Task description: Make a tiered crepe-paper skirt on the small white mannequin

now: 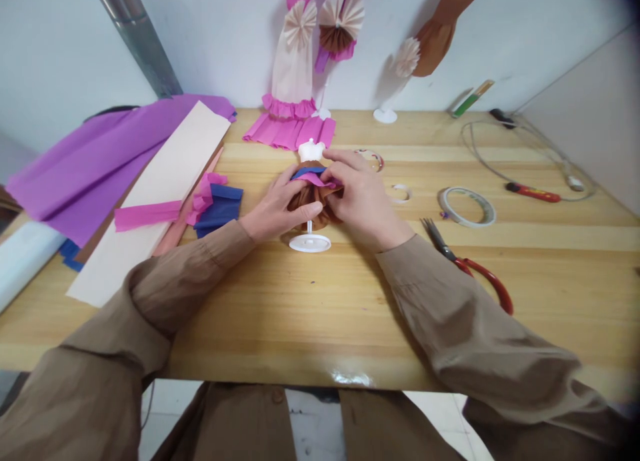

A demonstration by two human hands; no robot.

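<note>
Our brown-sleeved forearms angle inward from the lower corners and meet at centre frame. Our left hand (275, 213) curls round the small mannequin (311, 151) from the left, fingers clasping its brown paper skirt (315, 197). Our right hand (364, 197) lies palm-down, fingers pinching the pink-and-blue paper band (313, 177) at its waist. The mannequin stands upright on the bench (300, 314).

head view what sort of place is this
Probably a paper-craft workbench: crepe paper sheets, scissors and tape lie on the wooden table, paper dresses stand by the wall, and a small mannequin is being dressed.
</note>
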